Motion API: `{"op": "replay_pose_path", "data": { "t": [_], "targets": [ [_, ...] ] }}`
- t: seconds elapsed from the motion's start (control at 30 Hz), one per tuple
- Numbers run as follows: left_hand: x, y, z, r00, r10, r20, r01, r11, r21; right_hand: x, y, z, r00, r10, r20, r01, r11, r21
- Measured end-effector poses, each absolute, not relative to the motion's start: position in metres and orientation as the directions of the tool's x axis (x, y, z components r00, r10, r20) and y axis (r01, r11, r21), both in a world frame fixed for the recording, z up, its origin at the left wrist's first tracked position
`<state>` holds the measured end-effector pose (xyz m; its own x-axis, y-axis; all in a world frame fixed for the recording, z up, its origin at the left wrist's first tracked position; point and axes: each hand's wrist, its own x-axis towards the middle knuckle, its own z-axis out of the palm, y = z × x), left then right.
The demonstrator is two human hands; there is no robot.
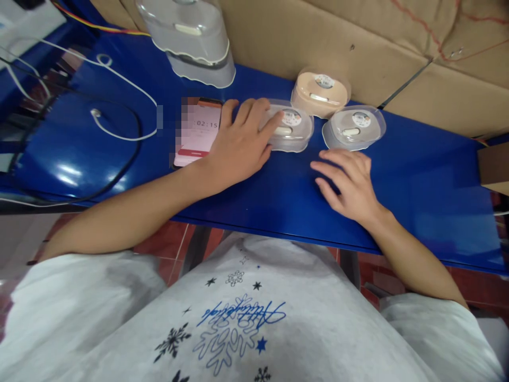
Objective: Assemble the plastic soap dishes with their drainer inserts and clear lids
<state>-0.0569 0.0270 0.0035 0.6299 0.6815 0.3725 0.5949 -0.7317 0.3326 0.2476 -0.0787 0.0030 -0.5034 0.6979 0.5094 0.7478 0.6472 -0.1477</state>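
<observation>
My left hand (240, 140) is spread, palm down, over the left end of a clear-lidded oval container (300, 132), a fingertip by its round label. Its fingers partly cover that container, and whether they press on it I cannot tell. Left of this hand lies a phone (199, 130) whose screen reads ":02:15". My right hand (350, 183) is empty, its fingers apart and slightly bent just above the blue table. Beyond those fingers stands a second clear-lidded container (353, 127) with a pale base. A peach container (321, 93) sits behind the two.
Larger clear containers (199, 42) are stacked at the back left. A white cable (131, 90) and a black cable (137, 154) loop over the left side of the blue table (429, 185). Brown cardboard (278, 37) lines the back edge.
</observation>
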Motion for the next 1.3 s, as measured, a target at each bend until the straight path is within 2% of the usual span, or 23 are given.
{"op": "replay_pose_path", "data": {
  "t": [0.17,0.23,0.33,0.43,0.57,0.67,0.77,0.83,0.93,1.03,1.2,1.3],
  "targets": [
    [-0.055,0.027,-0.001,0.59,0.688,0.422,0.604,-0.723,0.336,0.281,-0.054,0.006,-0.238,0.861,0.45,0.908,0.361,-0.211],
    [-0.052,0.024,0.0,0.625,0.678,0.388,0.591,-0.735,0.333,0.29,-0.046,0.003,-0.205,0.895,0.396,0.936,0.298,-0.189],
    [-0.049,0.02,0.001,0.651,0.676,0.345,0.578,-0.736,0.352,0.296,-0.044,0.001,-0.225,0.914,0.339,0.949,0.283,-0.135],
    [-0.049,0.023,0.0,0.62,0.697,0.36,0.574,-0.716,0.399,0.29,-0.051,0.007,-0.29,0.889,0.354,0.939,0.336,-0.076],
    [-0.048,0.023,0.002,0.611,0.689,0.389,0.547,-0.723,0.422,0.27,-0.071,0.017,-0.522,0.784,0.336,0.823,0.567,-0.046],
    [-0.045,0.015,0.005,0.705,0.576,0.413,0.41,-0.807,0.425,0.256,-0.082,0.016,-0.635,0.699,0.329,0.713,0.695,-0.099],
    [-0.043,0.005,0.006,0.797,0.425,0.429,0.21,-0.861,0.464,0.252,-0.084,0.013,-0.651,0.682,0.333,0.648,0.728,-0.225],
    [-0.043,0.001,0.005,0.825,0.379,0.419,0.149,-0.861,0.486,0.256,-0.082,0.013,-0.627,0.694,0.354,0.625,0.72,-0.303],
    [-0.043,-0.003,0.004,0.844,0.393,0.365,0.184,-0.852,0.491,0.263,-0.076,0.019,-0.566,0.728,0.388,0.63,0.685,-0.366],
    [-0.042,-0.004,0.002,0.844,0.424,0.328,0.237,-0.844,0.481,0.27,-0.067,0.019,-0.469,0.776,0.423,0.689,0.62,-0.374],
    [-0.041,-0.002,0.0,0.878,0.383,0.288,0.23,-0.864,0.448,0.296,-0.043,-0.006,-0.189,0.875,0.446,0.82,0.39,-0.418],
    [-0.042,-0.003,0.003,0.908,0.329,0.259,0.216,-0.897,0.385,0.309,-0.032,-0.02,-0.171,0.893,0.415,0.858,0.342,-0.384]
  ]
}}
